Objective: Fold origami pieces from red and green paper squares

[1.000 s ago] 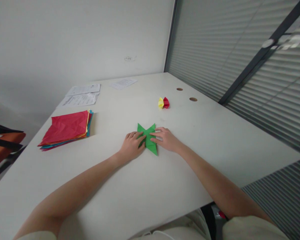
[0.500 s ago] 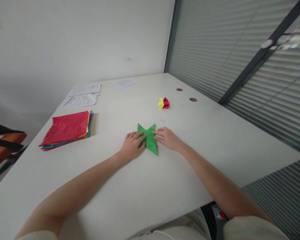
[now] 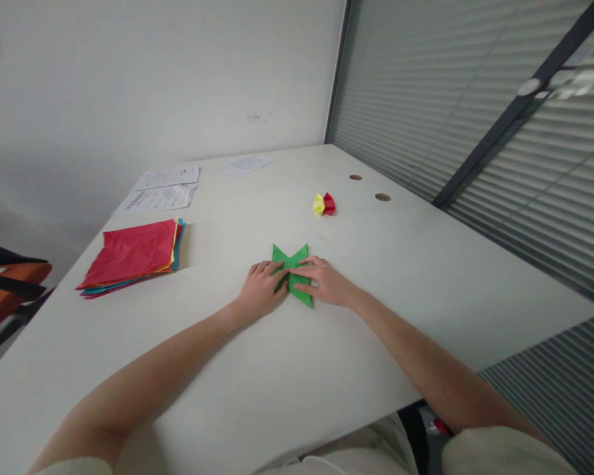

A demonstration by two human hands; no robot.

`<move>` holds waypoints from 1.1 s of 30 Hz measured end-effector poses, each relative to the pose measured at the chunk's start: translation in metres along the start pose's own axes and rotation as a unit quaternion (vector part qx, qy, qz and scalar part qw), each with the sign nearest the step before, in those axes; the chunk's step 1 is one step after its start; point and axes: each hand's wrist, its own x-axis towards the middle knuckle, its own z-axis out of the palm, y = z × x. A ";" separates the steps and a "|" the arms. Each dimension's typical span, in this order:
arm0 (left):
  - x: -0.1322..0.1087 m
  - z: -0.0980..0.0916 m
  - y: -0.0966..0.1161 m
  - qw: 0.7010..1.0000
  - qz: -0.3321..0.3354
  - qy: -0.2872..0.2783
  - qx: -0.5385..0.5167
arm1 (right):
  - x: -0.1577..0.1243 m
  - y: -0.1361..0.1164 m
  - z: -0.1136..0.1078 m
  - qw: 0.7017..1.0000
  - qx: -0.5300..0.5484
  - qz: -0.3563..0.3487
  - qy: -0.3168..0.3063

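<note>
A folded piece of green origami paper with pointed corners lies flat on the white table. My left hand rests over its left side, fingers spread and lying on the paper. From the right, my right hand reaches across the paper, its fingers stretched out flat over the middle and right part. The fingertips of both hands nearly meet at the paper's centre. Both hands cover parts of the folds.
A stack of coloured paper, red on top, lies at the left. Beyond it are printed sheets. A small yellow and red folded paper piece sits farther back. Two round holes pierce the table near the blinds.
My right hand has slid left and slightly towards me, from the paper's right edge onto its middle. My left hand and the green paper stay in place.
</note>
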 end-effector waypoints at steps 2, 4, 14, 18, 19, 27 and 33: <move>0.000 0.001 -0.001 1.000 -0.001 0.002 -0.004 | 0.000 0.001 0.001 1.000 0.014 0.013 0.000; 0.000 0.002 -0.001 1.000 -0.002 0.003 -0.008 | 0.001 0.002 0.001 1.000 0.024 0.021 0.001; 0.000 0.000 0.000 1.000 -0.001 -0.002 0.001 | 0.002 0.002 0.000 0.999 0.028 0.030 0.001; 0.000 0.001 0.000 1.000 0.002 0.002 -0.003 | 0.001 0.002 0.000 0.999 0.029 0.032 -0.005; 0.000 0.001 -0.001 1.000 0.002 0.003 -0.004 | 0.001 0.003 0.000 0.999 0.029 0.032 -0.006; -0.001 0.002 -0.002 1.000 -0.001 0.002 -0.006 | 0.001 0.002 -0.001 0.999 0.025 0.031 -0.002; 0.000 -0.001 0.001 1.000 -0.006 0.003 -0.009 | 0.001 0.003 0.000 0.999 0.030 0.029 0.000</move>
